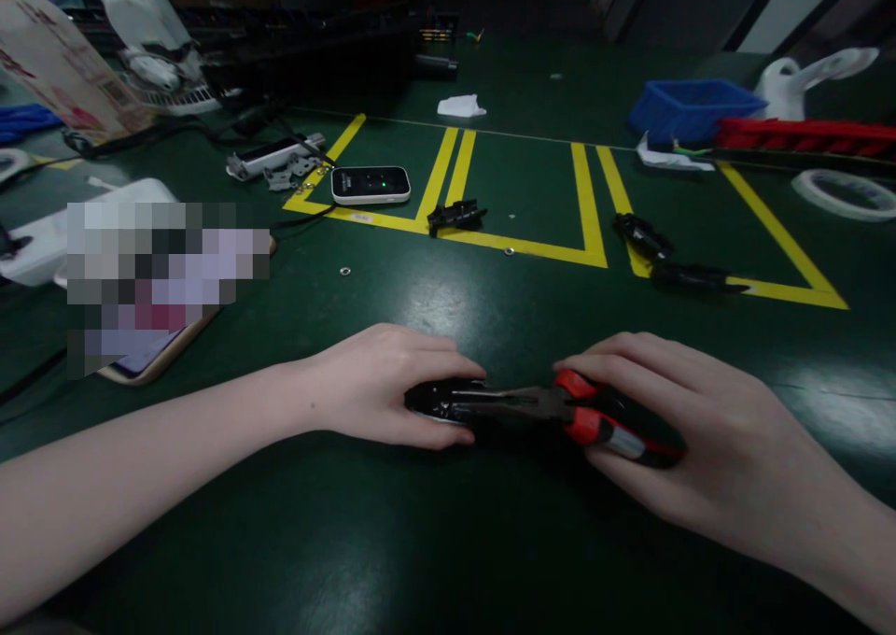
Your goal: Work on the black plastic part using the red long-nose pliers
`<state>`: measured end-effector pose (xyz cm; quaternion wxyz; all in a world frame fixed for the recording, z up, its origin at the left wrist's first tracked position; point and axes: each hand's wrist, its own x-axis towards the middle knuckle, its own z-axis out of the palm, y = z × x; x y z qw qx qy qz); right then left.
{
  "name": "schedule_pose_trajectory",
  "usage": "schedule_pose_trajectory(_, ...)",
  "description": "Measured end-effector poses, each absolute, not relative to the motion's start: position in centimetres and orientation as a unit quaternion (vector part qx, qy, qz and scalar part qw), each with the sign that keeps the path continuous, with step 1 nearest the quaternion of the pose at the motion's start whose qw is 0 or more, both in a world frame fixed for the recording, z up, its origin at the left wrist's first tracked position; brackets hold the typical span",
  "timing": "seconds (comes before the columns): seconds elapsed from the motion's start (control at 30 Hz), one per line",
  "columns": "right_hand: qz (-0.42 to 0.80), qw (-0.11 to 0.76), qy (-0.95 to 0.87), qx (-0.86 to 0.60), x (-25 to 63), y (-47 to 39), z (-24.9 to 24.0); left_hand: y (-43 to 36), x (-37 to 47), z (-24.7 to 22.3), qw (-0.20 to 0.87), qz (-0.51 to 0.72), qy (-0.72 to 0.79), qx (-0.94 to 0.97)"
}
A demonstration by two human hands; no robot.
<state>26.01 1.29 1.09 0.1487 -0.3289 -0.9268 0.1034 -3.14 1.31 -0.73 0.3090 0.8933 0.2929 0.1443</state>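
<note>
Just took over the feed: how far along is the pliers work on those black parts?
In hand: left hand steadies a black part; right hand works red-handled pliers on it. Three similar black parts lie on the yellow lines; whether done or waiting, I cannot tell.

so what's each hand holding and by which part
The right hand holds pliers by their red-and-black handles. The left hand pins a small black part at the plier tips, gripped from above.

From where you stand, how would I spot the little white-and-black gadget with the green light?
Find the yellow tape boxes on the green table. In the leftmost box lies the gadget, a flat rounded slab with a dark face. Unlike the black clips nearby, it is white-edged and shows a green dot.
</note>
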Motion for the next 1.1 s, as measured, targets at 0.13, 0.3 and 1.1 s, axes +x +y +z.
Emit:
schedule_pose_trajectory(0.13, 0.081, 0.144, -0.937, -0.309, 25.88, 1.17, 1.07, 1.35, -3.09, -0.63, 0.309, 0.138, 0.295, 0.894)
schedule_pose_trajectory(0.3, 0.07, 0.134, -0.943, -0.297, 25.73, 1.23, 0.71, 1.35, -2.99, -0.64, 0.309, 0.134, 0.296, 0.894)
schedule_pose_trajectory(1.1, 0.19, 0.109, -0.907, -0.36, 25.68, 1.23, 1.26, 1.36, -2.93, -0.65, 0.298, 0.124, 0.307, 0.895)
